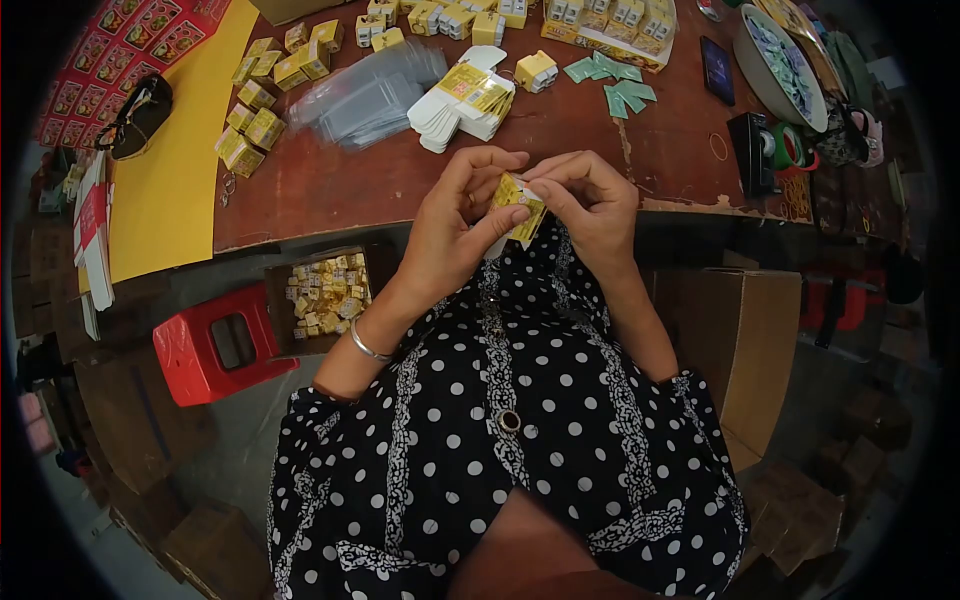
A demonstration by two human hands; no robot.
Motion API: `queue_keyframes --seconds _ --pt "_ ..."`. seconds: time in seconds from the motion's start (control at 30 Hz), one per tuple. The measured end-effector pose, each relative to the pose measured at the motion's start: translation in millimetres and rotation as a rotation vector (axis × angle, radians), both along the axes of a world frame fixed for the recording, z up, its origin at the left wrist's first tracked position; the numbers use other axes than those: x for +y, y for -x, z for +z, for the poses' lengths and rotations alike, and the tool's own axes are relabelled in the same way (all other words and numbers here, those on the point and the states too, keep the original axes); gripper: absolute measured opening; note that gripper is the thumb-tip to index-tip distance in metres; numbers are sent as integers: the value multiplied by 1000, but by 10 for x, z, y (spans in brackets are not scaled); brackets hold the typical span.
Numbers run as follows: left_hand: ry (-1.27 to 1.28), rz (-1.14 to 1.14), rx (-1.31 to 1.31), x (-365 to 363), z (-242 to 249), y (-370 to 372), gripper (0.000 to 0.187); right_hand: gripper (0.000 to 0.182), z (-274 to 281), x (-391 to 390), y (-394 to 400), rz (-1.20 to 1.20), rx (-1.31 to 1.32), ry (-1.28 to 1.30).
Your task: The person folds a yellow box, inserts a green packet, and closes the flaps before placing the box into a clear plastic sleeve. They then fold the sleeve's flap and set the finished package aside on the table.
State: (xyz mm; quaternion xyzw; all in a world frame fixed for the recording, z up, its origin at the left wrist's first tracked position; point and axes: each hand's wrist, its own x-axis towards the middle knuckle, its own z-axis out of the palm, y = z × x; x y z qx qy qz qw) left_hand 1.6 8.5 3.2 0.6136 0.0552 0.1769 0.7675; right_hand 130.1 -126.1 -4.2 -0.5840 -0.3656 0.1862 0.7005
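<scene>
Between my hands, just off the table's front edge, is a small yellow carton (519, 204) with printing on it. My left hand (465, 210) grips its left side, thumb across the front. The fingers of my right hand (590, 200) pinch its upper right part near a white flap. Beyond my hands lies a fanned stack of flat yellow-and-white cartons (465, 100). Left of that stack are clear plastic sheets or sleeves (375, 95). One folded yellow carton (536, 71) and several small green packets (620, 85) lie to the right.
Finished-looking yellow boxes (262, 128) stand at the left of the brown table (680, 150). A display tray (612, 35) sits at the back. At right are a phone (717, 70), a white bowl (757, 70) of packets and a tape dispenser (752, 150). Below left, a carton of small boxes (328, 293) adjoins a red stool (215, 345).
</scene>
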Motion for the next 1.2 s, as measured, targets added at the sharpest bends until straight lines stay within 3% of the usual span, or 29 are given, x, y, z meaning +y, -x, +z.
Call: queue_keyframes --seconds 0.27,0.53,0.77,1.0,1.17,1.2 --pt "11 -12 -6 -65 -38 -13 40 5 -12 -26 29 -75 -46 103" --pt "13 -25 19 -71 -51 -11 34 9 -76 -74 -27 -56 -388 99" --pt "118 -26 -38 -61 -85 -16 22 8 -154 -82 -20 102 -143 -93" --pt "40 -6 -51 -80 -155 -26 10 11 -168 -149 -49 59 -392 -39" --pt "77 34 -62 -43 -141 -58 19 21 -85 -179 7 69 -387 21" --pt "75 52 -83 -36 -119 -69 25 24 -126 -178 29 80 -222 11"
